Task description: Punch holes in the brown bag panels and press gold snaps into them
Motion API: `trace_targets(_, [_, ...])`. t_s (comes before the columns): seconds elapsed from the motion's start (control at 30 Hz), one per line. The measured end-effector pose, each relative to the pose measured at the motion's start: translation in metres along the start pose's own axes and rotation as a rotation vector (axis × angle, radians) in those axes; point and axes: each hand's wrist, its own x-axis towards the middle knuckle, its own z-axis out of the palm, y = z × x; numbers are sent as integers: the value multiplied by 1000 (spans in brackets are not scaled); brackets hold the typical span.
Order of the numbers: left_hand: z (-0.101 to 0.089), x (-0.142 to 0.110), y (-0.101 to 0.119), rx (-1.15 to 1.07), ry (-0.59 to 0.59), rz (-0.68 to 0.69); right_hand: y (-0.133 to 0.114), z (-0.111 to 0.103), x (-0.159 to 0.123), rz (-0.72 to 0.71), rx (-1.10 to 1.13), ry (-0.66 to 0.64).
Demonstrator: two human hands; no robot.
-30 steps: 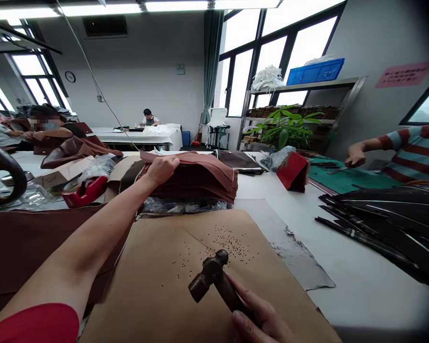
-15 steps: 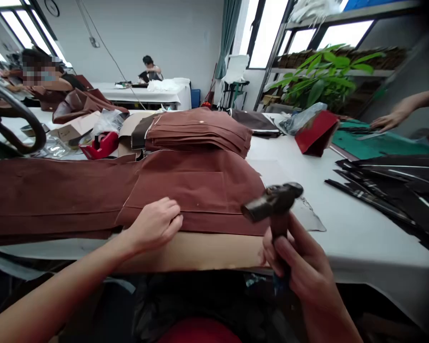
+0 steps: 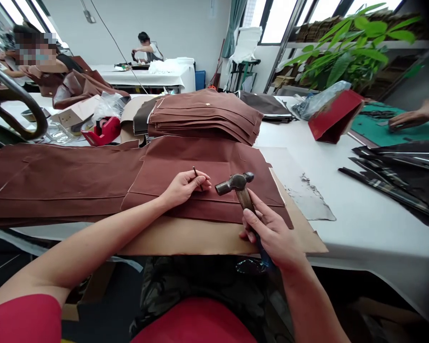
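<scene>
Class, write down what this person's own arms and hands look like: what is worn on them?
The left hand and right hand are bare, with no gloves or watch showing. The arms are bare too, below a short red sleeve on the left arm, which matches the red top.

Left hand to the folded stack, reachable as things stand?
Probably yes. The left hand rests on the brown sheet, and the stack lies just beyond its far edge with nothing standing between. It pinches a thin spike, though, so its grip may be limited.
</scene>
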Motion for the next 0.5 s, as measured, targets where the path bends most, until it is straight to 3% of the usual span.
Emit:
trace_targets(0.13, [1,1,-3,74,-7,31,2,0,2,4,-18,0])
trace_targets(0.3, [2,-1,1,362,-50,209,-8,1,0,-30,-171,33])
trace_targets(0.37, [2,-1,1,506,-74,282,-25,1,-4,-164,-398,155])
trace_targets(0.43, [2,-3,0,616,-91,324,-49,1,-6,-396,-627,337])
trace_targets(0.5, [4,-5,-1,672,-100,334,-72,3,-5,-597,-788,426])
